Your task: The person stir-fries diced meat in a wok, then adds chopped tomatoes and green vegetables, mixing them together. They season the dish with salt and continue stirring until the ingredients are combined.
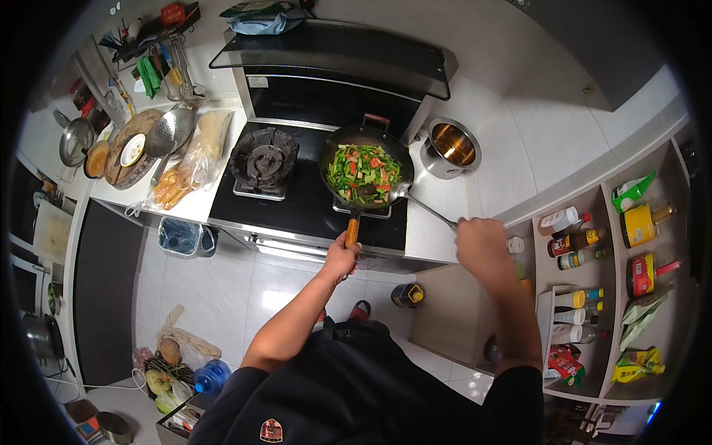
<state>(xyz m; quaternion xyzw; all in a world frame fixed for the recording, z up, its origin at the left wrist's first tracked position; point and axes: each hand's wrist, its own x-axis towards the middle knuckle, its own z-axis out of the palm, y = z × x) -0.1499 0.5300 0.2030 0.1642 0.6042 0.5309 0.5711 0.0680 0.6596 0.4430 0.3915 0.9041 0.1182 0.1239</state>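
My left hand (341, 257) grips the wooden handle (352, 232) of a dark wok (409, 161), which sits over the right burner of a black gas cooktop (303, 214). Chopped green vegetables with red and pale pieces (364, 169) fill the middle of the wok. My right hand (483, 245) is closed around the far end of a long metal wok spatula (428, 208). The spatula's blade touches the food at the wok's right side. Part of the spatula handle is hidden inside my fist.
The left burner (265, 158) holds no pan. A steel pot (451, 150) stands right of the wok. Left lie a skimmer (171, 133), a round chopping board (119, 172) and a plastic bag (208, 144). Bottles fill the shelves (603, 278) on the right. A jug (408, 295) stands on the floor.
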